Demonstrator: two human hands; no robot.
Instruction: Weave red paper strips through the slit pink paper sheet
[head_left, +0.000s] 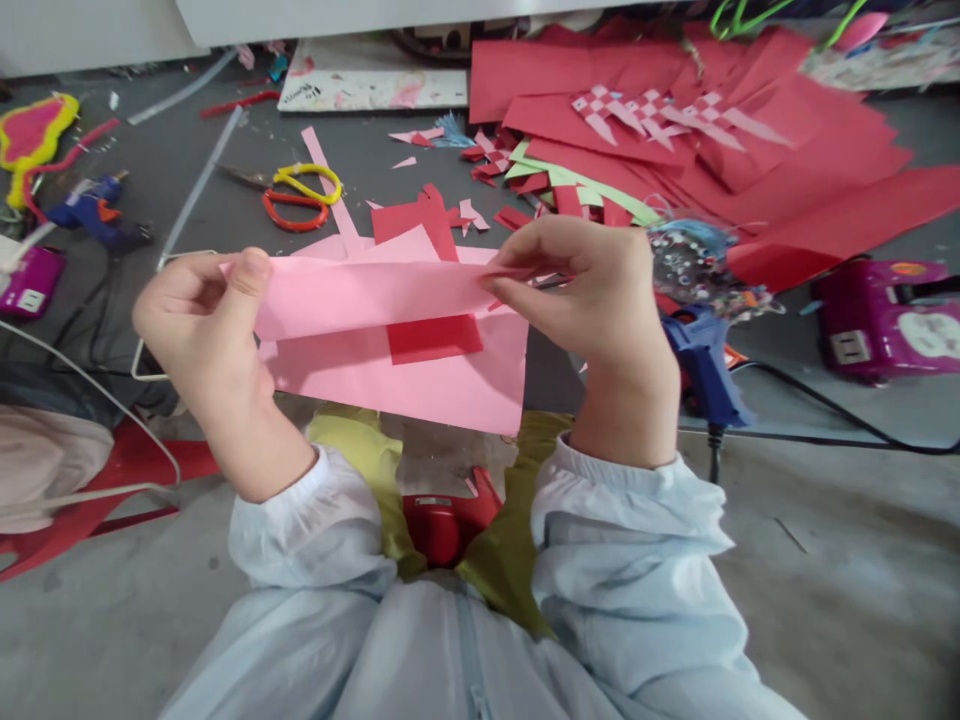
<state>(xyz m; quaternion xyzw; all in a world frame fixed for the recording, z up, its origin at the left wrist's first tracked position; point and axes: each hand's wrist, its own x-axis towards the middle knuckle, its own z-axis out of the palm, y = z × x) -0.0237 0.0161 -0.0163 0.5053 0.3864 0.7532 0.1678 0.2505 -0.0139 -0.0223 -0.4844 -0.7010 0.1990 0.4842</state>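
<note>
A strip of pink paper (360,295) is stretched between my two hands above the table. My left hand (206,320) pinches its left end between thumb and fingers. At the other end, my right hand (577,285) has thumb and fingertips closed on it. Beneath the strip lies a larger pink sheet (465,395), which hangs over the table's front edge. A red paper piece (435,340) rests on that sheet, partly covered by the strip. Beyond it are another red piece (405,220) and scissors (300,197) with yellow and red handles.
Red paper sheets (810,170) are piled at the back right, with woven pink-and-red paper fish (645,110) on top. A blue glue gun (705,365) lies right of my right hand, another glue gun (97,210) at the left. A purple box (885,320) stands far right.
</note>
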